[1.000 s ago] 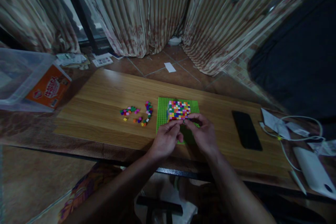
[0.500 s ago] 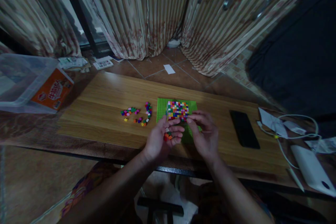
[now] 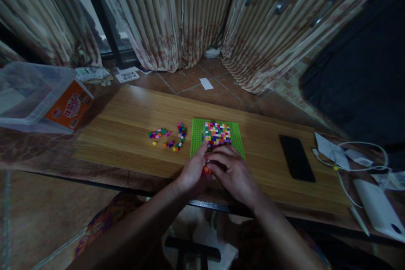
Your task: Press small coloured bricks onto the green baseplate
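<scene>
On the near edge of the green baseplate, the left hand cups small coloured bricks. Right hand overlaps it, fingers reaching into that palm; its grip cannot be told. Loose bricks lie left on the tabletop.

left hand cupped, palm up | right hand over it, fingers curled, touching

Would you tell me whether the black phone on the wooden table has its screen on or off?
Off: the black phone lies flat, its face uniformly dark, no glow.
</scene>
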`<state>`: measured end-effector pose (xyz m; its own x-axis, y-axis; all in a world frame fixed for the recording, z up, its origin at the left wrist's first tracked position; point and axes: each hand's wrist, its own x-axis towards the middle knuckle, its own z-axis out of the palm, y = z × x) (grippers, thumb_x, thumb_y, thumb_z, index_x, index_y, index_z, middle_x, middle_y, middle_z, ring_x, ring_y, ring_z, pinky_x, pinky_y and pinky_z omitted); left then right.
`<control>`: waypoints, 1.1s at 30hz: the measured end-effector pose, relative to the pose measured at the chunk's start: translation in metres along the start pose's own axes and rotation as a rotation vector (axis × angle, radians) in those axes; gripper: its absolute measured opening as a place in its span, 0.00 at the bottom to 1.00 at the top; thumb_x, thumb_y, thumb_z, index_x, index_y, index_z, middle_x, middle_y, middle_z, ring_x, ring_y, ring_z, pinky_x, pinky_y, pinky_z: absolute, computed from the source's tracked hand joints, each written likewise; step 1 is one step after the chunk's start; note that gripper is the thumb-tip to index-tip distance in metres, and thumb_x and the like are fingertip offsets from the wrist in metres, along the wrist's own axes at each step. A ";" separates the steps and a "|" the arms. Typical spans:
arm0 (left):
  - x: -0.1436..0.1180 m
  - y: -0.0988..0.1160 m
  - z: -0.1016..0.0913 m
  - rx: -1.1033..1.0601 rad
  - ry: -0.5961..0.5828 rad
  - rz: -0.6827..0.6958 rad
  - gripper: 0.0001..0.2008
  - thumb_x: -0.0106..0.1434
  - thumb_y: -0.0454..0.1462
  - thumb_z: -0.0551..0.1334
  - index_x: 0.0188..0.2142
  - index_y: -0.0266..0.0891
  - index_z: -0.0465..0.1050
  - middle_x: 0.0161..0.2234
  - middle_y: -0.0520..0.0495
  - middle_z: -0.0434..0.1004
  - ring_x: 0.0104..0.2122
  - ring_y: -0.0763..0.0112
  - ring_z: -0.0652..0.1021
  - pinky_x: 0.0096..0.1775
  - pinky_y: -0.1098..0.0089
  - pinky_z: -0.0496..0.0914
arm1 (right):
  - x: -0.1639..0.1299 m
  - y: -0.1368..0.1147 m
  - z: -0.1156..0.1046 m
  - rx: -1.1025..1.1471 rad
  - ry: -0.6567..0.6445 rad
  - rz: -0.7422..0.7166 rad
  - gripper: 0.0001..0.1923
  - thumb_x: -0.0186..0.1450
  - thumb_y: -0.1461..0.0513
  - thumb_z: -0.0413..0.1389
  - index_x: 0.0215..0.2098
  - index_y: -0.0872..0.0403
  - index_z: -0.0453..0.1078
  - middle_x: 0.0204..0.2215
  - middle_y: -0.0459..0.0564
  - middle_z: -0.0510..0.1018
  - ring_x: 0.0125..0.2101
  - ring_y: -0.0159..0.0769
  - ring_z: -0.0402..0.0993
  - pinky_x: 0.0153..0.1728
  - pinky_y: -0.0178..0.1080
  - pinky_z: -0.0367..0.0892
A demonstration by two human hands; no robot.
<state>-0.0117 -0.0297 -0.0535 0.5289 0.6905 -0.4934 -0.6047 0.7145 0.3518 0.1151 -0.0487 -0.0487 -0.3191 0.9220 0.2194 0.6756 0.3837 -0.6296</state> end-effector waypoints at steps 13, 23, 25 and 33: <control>-0.001 -0.003 -0.011 0.182 0.115 0.046 0.08 0.55 0.38 0.66 0.29 0.32 0.74 0.25 0.50 0.71 0.22 0.79 0.69 0.24 0.75 0.61 | -0.003 0.006 -0.005 0.080 0.255 0.129 0.02 0.64 0.63 0.57 0.36 0.50 0.72 0.33 0.45 0.78 0.36 0.36 0.73 0.39 0.40 0.67; -0.002 0.002 -0.009 0.189 0.005 0.068 0.12 0.51 0.39 0.69 0.28 0.33 0.70 0.23 0.57 0.59 0.18 0.87 0.52 0.20 0.78 0.45 | -0.004 0.010 -0.002 0.283 0.275 0.192 0.06 0.60 0.63 0.61 0.37 0.49 0.73 0.32 0.44 0.77 0.34 0.34 0.73 0.38 0.38 0.68; -0.002 0.002 -0.010 0.215 0.003 0.096 0.12 0.51 0.39 0.69 0.26 0.33 0.68 0.22 0.58 0.57 0.18 0.86 0.51 0.20 0.77 0.44 | -0.004 0.013 -0.004 0.314 0.247 0.194 0.09 0.61 0.61 0.61 0.41 0.49 0.73 0.34 0.45 0.78 0.35 0.34 0.74 0.39 0.38 0.69; 0.002 -0.002 -0.014 0.315 0.021 0.121 0.12 0.50 0.41 0.69 0.27 0.34 0.71 0.19 0.59 0.55 0.17 0.85 0.50 0.20 0.75 0.42 | -0.005 0.026 -0.008 0.284 0.201 0.131 0.05 0.64 0.58 0.59 0.36 0.47 0.77 0.35 0.46 0.78 0.38 0.35 0.75 0.41 0.39 0.70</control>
<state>-0.0174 -0.0316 -0.0663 0.4505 0.7722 -0.4480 -0.4472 0.6295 0.6355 0.1402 -0.0431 -0.0603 -0.0863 0.9651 0.2472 0.4820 0.2575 -0.8375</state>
